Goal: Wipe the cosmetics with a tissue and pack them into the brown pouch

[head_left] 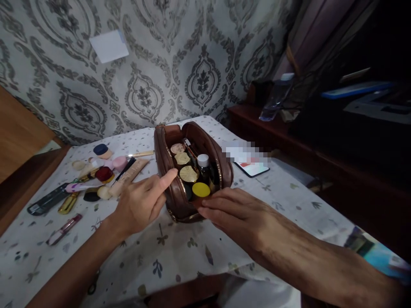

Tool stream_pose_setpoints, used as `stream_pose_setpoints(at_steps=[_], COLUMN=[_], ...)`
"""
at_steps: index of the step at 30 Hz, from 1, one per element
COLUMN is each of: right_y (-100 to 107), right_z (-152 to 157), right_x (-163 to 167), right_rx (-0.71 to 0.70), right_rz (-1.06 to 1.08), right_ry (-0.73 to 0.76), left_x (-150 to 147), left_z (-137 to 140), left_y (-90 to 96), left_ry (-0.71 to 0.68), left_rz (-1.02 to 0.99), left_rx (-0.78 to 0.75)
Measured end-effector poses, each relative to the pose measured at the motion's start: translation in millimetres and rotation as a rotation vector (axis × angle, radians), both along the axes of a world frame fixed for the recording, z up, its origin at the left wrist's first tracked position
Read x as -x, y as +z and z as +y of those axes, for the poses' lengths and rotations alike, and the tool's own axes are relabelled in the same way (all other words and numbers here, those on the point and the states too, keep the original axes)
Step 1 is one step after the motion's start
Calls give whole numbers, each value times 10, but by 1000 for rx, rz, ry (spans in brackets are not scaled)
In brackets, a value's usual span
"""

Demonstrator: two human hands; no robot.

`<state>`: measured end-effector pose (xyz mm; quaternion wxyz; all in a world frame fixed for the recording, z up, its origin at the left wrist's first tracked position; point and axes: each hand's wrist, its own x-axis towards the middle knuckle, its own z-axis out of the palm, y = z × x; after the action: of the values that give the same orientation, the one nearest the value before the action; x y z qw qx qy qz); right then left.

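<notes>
A brown leather makeup bag (175, 194) stands unzipped on the cloth-covered table. Inside it are several jars with gold lids (188, 174), a yellow-lidded jar (201, 189) and a dark bottle with a white cap (203, 161). My left hand (141, 203) is at the bag's left side, index finger stretched out to the zipper rim and the other fingers partly curled; it holds nothing. The fingers of my right hand (231, 209) lie together over the near right edge of the bag, gripping it; the thumb is hidden.
Left of the bag lie loose cosmetics: a beige tube (135, 173), a red-lidded jar (104, 174), a dark case (48, 199) and a lip gloss tube (64, 229). A phone (252, 164) rests to the right. Farther right, a water bottle (276, 98) stands on a dark red ledge (244, 113).
</notes>
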<state>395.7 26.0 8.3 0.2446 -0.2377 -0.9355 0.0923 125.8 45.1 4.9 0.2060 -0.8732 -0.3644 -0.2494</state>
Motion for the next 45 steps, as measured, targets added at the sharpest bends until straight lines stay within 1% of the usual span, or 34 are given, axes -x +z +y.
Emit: stream_pose_setpoints(at_steps=[4, 8, 11, 13, 15, 17, 20, 22, 24, 26, 28, 29, 30, 31, 32, 35, 36, 38, 40, 43, 45], right_y=[-13, -12, -21, -50, -117, -228, -443, -577, -680, -752, -806, -831, -857, -884, -911, -983, -997, -1009, -1005, -991, -987], right_z=[22, -21, -86, -131, -168, -180, -127, -47, 54, 155, 239, 272, 298, 318, 331, 339, 334, 322, 310, 297, 291], right_x=[57, 187, 336, 482, 671, 893, 1242, 1476, 1720, 1965, 2185, 2276, 2348, 2402, 2439, 2465, 2458, 2438, 2424, 2417, 2414], right_rx=[-72, -190, -240, -223, -168, -78, 121, 304, 518, 762, 992, 1084, 1147, 1181, 1184, 1114, 1093, 1070, 1055, 1049, 1058], right_rz=[52, 181, 290, 319, 319, 293, 228, 222, 263, 352, 485, 554, 618, 665, 692, 661, 634, 595, 576, 570, 571], right_ry=[-49, -109, -99, -29, 57, 127, 185, 154, 88, 39, 7, -8, -29, -48, -64, -57, -39, -5, 3, -3, -3], left_x=[16, 157, 375, 544, 705, 840, 988, 1052, 1094, 1130, 1179, 1216, 1263, 1322, 1392, 1640, 1723, 1866, 1966, 2037, 2055], left_z=[-57, -176, -272, -328, -373, -406, -437, -448, -454, -456, -451, -443, -429, -406, -373, -192, -106, 88, 278, 491, 570], left_y=[-30, -188, -346, -433, -496, -540, -596, -642, -690, -730, -744, -736, -715, -681, -634, -447, -385, -295, -271, -344, -409], left_ry=[-3, 55, 122, 206, 309, 390, 435, 431, 428, 449, 495, 520, 545, 565, 583, 642, 670, 758, 801, 780, 773], left_rz=[-27, -89, -26, 70, 151, 192, 180, 145, 117, 96, 45, 4, -48, -107, -170, -325, -340, -317, -263, -212, -206], left_rx=[-5, -25, 43, 136, 237, 336, 429, 448, 463, 485, 485, 470, 444, 410, 369, 264, 259, 300, 388, 491, 536])
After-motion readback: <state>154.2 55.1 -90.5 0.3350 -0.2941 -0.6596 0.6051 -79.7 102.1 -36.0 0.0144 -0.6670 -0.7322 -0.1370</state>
